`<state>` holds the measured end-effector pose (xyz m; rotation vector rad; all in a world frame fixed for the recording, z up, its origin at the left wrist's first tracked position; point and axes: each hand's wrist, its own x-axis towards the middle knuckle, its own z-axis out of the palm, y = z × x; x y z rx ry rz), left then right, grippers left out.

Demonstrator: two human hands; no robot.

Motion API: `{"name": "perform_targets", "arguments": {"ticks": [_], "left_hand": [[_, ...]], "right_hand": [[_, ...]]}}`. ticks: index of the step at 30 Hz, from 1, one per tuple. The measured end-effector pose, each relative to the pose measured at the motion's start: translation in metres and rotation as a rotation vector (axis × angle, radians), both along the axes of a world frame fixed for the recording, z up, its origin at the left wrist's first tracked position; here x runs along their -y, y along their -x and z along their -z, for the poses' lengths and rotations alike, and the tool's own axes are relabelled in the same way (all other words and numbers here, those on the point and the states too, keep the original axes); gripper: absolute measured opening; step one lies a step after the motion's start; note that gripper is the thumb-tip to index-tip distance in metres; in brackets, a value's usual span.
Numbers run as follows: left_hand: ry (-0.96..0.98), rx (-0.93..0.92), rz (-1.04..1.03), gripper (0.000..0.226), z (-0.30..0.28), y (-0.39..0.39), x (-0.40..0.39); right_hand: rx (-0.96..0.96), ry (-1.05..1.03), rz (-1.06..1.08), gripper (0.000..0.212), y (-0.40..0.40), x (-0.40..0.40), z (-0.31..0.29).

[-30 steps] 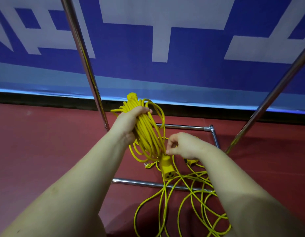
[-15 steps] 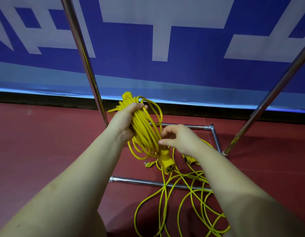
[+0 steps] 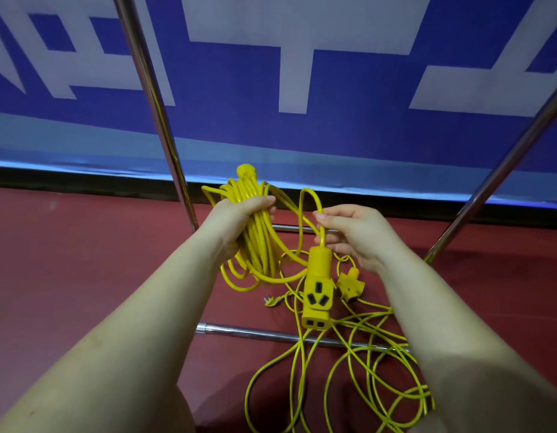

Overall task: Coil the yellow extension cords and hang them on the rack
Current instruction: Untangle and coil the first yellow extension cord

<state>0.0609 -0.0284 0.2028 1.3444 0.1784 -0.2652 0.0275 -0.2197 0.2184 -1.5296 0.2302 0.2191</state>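
Gripping coiled cord (image 3: 258,242) (left hand (image 3: 236,220)) | right hand (image 3: 358,235) pinches socket lead (image 3: 321,232)

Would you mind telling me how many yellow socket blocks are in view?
2. The larger socket block hangs from the cord pinched by the right hand; a smaller socket block lies on the red floor just right of it. Others may be hidden.

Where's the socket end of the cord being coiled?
Centre of head view: the socket block hangs below the right hand, right of the coil, above the rack's floor bar.
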Motion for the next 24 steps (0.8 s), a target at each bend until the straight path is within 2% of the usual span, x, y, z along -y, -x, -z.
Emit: {"name": "perform_targets", "arguments": {"ticks": [2, 6, 8, 11, 13, 15, 18, 20, 22, 24], "left_hand": [[-0.087, 0.034, 0.029, 0.011, 0.001, 0.003, 0.001], [-0.285, 0.118, 0.057, 0.020, -0.001, 0.008, 0.001], [-0.311, 0.140, 0.052, 0.020, -0.003, 0.009, 0.001], [-0.289, 0.132, 0.025, 0.027, -0.003, 0.009, 0.001], [-0.263, 0.114, 0.019, 0.021, -0.002, 0.009, 0.001], [-0.274, 0.093, 0.055, 0.017, 0.000, 0.010, 0.003], [-0.284, 0.092, 0.150, 0.017, 0.004, 0.013, 0.011], [-0.273, 0.103, 0.235, 0.024, 0.006, 0.016, 0.016], [-0.263, 0.103, 0.305, 0.038, 0.007, 0.019, 0.021], [-0.261, 0.073, 0.347, 0.041, 0.007, 0.021, 0.022]], "right_hand": [[-0.054, -0.004, -0.012, 0.014, 0.001, 0.000, -0.002], [-0.033, 0.201, -0.051, 0.011, 0.001, 0.007, -0.004], [-0.002, 0.307, -0.057, 0.004, 0.001, 0.011, -0.003], [0.035, 0.411, -0.024, 0.010, 0.002, 0.014, -0.001], [0.043, 0.368, 0.011, 0.009, 0.002, 0.012, -0.002], [0.009, 0.241, 0.039, 0.005, 0.002, 0.005, -0.004], [-0.047, 0.079, 0.047, 0.012, 0.004, -0.008, -0.004], [-0.075, 0.018, 0.025, 0.007, 0.006, -0.015, -0.003], [-0.097, -0.006, 0.023, 0.010, 0.007, -0.019, -0.002], [-0.109, 0.006, 0.047, 0.013, 0.007, -0.020, -0.002]]}}
